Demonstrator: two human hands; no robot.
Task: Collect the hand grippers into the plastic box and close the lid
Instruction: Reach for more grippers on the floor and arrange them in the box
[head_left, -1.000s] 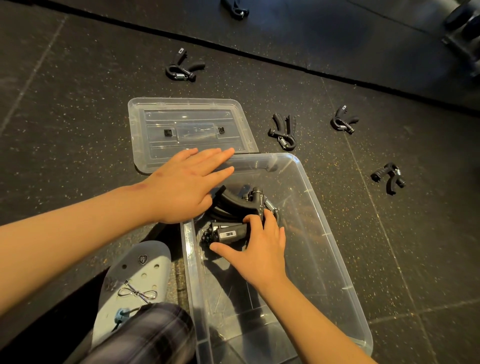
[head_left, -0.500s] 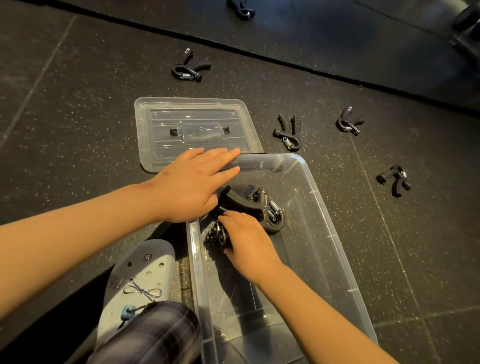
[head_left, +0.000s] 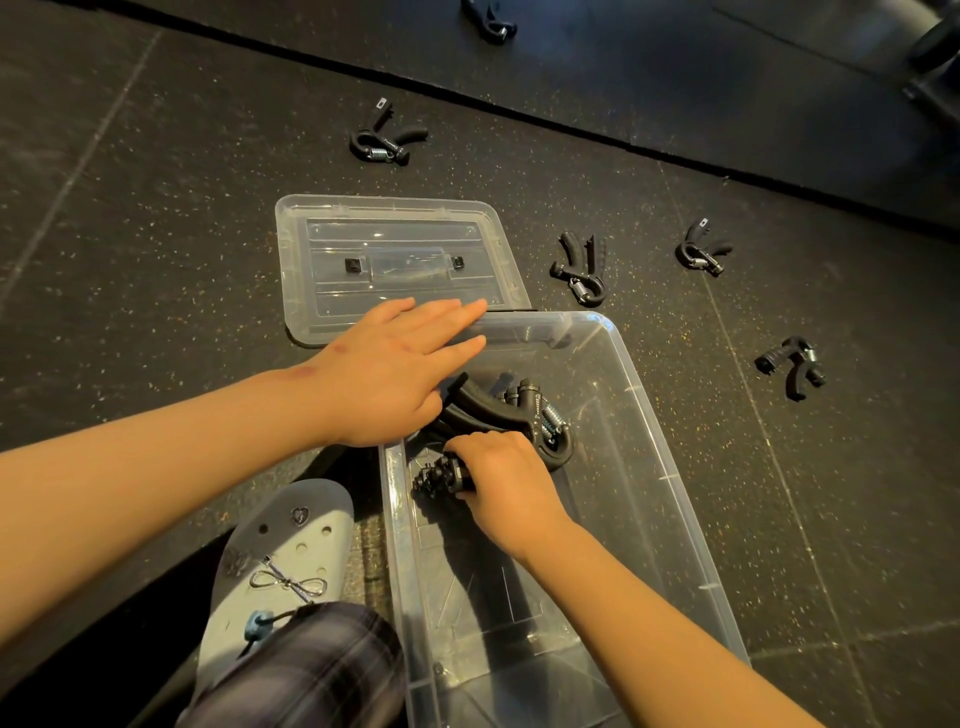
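clear glossy plastic box (head_left: 649, 415), matt speckled floor (head_left: 156, 234)

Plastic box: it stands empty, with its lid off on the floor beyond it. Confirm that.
Not empty. The head view shows the plastic box holding hand grippers: one hand gripper lies near its far end, and the right hand grips a second hand gripper inside. The rest holds: the lid is off, on the floor beyond it.

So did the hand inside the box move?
Yes. The right hand slid left across the plastic box, toward its left wall, and now grips the hand gripper there.
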